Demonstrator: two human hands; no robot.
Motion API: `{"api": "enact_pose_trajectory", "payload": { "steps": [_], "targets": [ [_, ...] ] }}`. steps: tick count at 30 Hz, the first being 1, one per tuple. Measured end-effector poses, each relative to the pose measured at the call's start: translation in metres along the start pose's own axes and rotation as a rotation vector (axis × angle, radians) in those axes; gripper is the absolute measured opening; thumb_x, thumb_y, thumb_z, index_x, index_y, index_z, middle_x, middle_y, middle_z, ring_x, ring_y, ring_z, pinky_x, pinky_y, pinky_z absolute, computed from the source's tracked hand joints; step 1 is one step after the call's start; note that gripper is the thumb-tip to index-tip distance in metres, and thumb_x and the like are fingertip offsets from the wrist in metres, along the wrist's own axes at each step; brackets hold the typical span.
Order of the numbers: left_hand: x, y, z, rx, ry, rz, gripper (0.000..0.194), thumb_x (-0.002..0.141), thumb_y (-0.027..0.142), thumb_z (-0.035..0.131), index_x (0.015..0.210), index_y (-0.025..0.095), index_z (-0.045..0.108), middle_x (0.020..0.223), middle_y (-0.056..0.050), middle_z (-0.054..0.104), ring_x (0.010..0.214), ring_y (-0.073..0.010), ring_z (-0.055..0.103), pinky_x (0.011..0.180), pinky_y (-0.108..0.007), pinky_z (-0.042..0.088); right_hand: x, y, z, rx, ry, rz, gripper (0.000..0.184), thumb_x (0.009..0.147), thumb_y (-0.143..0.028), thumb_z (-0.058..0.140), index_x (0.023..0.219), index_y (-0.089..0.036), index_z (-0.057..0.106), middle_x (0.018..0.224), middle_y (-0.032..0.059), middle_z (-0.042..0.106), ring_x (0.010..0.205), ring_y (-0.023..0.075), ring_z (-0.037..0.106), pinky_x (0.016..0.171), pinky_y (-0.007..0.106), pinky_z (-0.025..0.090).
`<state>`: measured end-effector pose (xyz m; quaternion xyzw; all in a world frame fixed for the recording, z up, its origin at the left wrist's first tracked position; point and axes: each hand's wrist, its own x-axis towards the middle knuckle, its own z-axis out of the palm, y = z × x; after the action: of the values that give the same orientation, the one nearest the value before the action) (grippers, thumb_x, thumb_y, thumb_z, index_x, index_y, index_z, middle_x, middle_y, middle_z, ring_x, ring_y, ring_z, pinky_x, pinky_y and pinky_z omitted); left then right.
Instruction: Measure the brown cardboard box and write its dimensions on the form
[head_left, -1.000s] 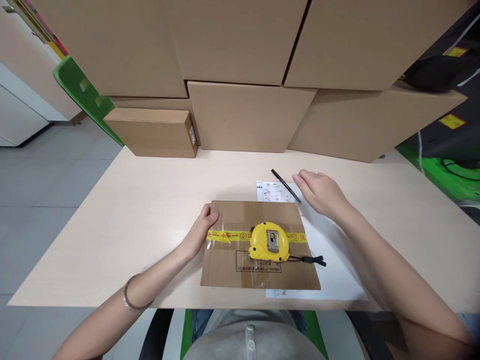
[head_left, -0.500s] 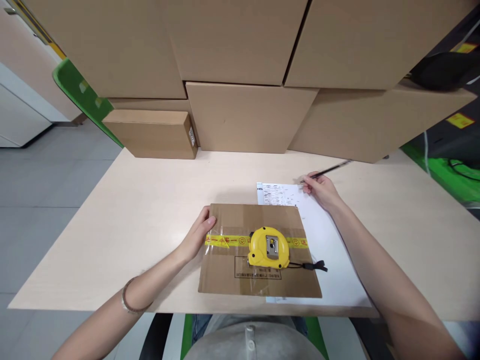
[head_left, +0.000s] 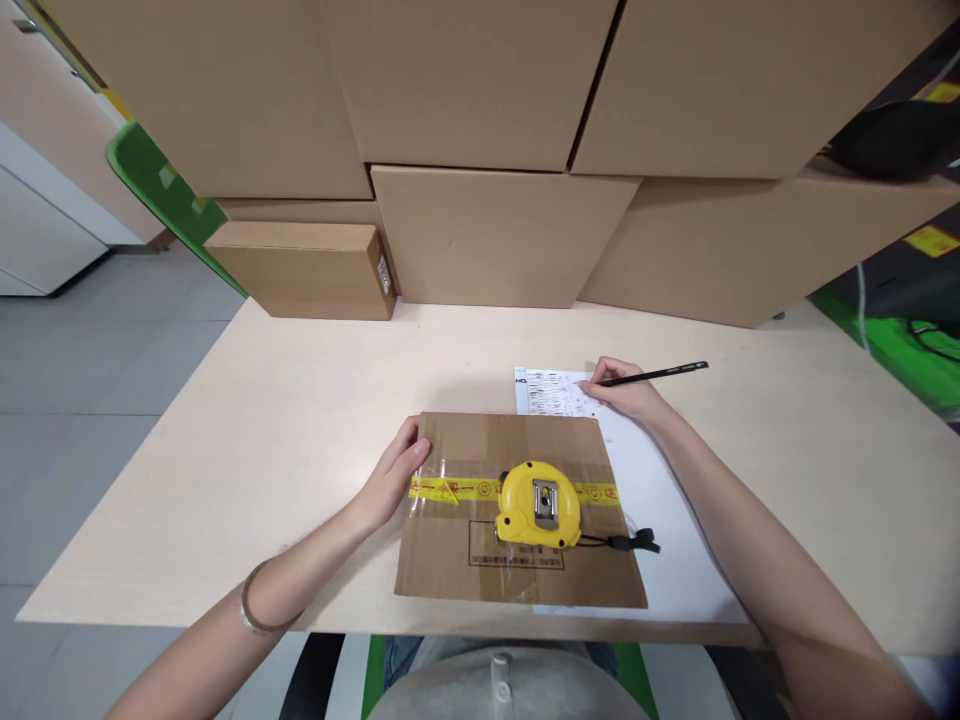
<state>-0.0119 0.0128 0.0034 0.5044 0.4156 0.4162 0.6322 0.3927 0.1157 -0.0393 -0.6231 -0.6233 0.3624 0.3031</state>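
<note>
My left hand (head_left: 391,472) grips the left edge of a flat cardboard box (head_left: 442,560), thumb on top and fingers beneath or behind it. A yellow tape measure (head_left: 536,505) with a black wrist strap lies on the box, across a band of yellow printed tape. Under the box's right side a white sheet of paper (head_left: 671,550) sticks out, with dense black writing along its upper left. In my right hand (head_left: 624,390) is a black pencil (head_left: 664,374), pinched near its point, which rests at the writing.
Large cardboard boxes (head_left: 502,235) are stacked like a wall along the back of the light wooden table (head_left: 247,480). A smaller closed box (head_left: 307,270) stands at the back left. On the right are dark equipment and a green surface (head_left: 907,350).
My right hand has lowered toward the paper, bringing the pencil's point slightly left onto the writing. The pencil now lies more level. My left hand and the box have hardly moved.
</note>
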Motion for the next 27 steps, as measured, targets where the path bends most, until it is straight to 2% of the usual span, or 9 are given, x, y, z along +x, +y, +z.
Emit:
{"api": "enact_pose_trajectory", "payload": {
  "steps": [4, 13, 22, 27],
  "targets": [
    [0.0, 0.0, 0.0, 0.022, -0.006, 0.009, 0.042, 0.097, 0.057, 0.057, 0.121, 0.023, 0.061, 0.132, -0.008, 0.065, 0.119, -0.0289, 0.059, 0.1, -0.037, 0.046, -0.001, -0.001, 0.0, -0.049, 0.008, -0.005, 0.022, 0.099, -0.035, 0.067, 0.111, -0.016, 0.067, 0.103, 0.004, 0.07, 0.082, 0.0152, 0.068, 0.071, 0.032, 0.06],
    [0.0, -0.002, -0.003, 0.027, -0.018, 0.01, 0.044, 0.097, 0.059, 0.057, 0.122, 0.023, 0.061, 0.131, -0.008, 0.065, 0.121, -0.0298, 0.058, 0.102, -0.038, 0.045, -0.003, -0.004, 0.0, -0.059, 0.004, -0.053, 0.02, 0.097, -0.032, 0.069, 0.089, -0.015, 0.064, 0.079, -0.0031, 0.063, 0.063, 0.0096, 0.059, 0.058, 0.024, 0.052],
    [0.0, -0.003, -0.005, 0.036, -0.044, 0.007, 0.044, 0.099, 0.057, 0.055, 0.127, 0.023, 0.058, 0.136, -0.009, 0.062, 0.122, -0.0289, 0.058, 0.105, -0.039, 0.044, -0.001, 0.008, 0.002, -0.066, -0.002, -0.061, 0.021, 0.098, -0.035, 0.067, 0.102, -0.015, 0.067, 0.09, 0.0001, 0.067, 0.07, 0.0118, 0.063, 0.062, 0.027, 0.056],
    [-0.001, -0.006, -0.006, 0.045, -0.046, 0.011, 0.045, 0.099, 0.058, 0.055, 0.126, 0.023, 0.059, 0.137, -0.009, 0.063, 0.123, -0.0299, 0.057, 0.105, -0.04, 0.044, -0.003, 0.008, 0.002, -0.074, -0.006, -0.053, 0.021, 0.098, -0.036, 0.067, 0.1, -0.015, 0.066, 0.088, -0.0004, 0.066, 0.069, 0.0114, 0.062, 0.061, 0.026, 0.054]
  ]
}}
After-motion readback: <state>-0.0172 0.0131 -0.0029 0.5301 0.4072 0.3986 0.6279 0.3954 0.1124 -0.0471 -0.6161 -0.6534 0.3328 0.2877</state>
